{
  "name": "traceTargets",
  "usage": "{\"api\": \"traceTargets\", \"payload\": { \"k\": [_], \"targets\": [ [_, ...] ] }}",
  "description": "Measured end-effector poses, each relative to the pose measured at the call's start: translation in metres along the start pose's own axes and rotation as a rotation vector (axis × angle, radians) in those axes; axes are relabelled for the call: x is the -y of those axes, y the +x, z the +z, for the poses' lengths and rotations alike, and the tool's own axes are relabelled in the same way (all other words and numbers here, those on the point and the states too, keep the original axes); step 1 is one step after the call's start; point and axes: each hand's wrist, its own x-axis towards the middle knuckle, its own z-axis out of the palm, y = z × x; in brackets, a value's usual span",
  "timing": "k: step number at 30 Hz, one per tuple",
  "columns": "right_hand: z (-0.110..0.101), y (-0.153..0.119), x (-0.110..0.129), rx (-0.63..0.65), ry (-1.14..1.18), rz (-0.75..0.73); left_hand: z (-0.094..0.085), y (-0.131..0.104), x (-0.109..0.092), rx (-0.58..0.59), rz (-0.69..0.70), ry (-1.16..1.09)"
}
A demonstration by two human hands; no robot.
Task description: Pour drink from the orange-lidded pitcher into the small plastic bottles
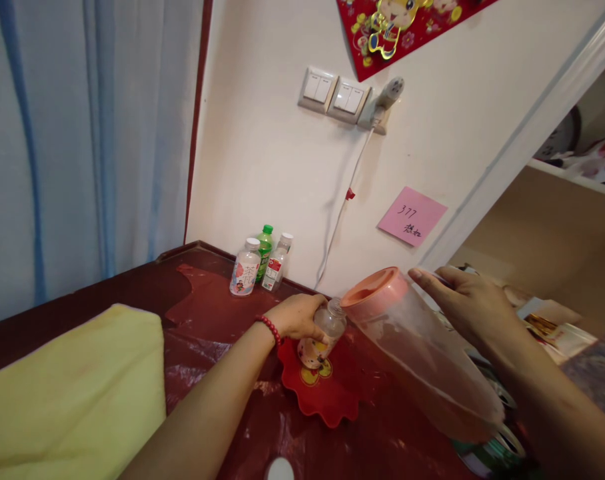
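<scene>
My left hand (298, 319), with a red bead bracelet at the wrist, is wrapped round an open clear bottle (331, 323) with a printed label. The bottle leans a little over a red scalloped plate (327, 400). To the right, my right hand (457, 290) holds a large clear pitcher (422, 353) with an orange-pink rim and lid. The pitcher is tilted far over, its spout at the bottle's mouth, and liquid lies along its lower side. The pitcher's handle is mostly hidden by my right hand.
Three capped bottles, one clear with a label (245, 270), one green (264, 250) and one slim (275, 267), stand by the wall. A yellow cloth (82, 393) lies left. A white cap (280, 469) is at the front. Cans (497, 450) stand beneath the pitcher's base.
</scene>
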Motion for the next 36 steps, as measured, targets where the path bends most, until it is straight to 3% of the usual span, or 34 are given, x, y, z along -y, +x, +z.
{"api": "traceTargets", "payload": {
  "k": [36],
  "targets": [
    [-0.0005, 0.0003, 0.0030, 0.006, -0.017, 0.018, 0.0010, 0.0011, 0.0012, -0.006, 0.007, -0.004]
  ]
}}
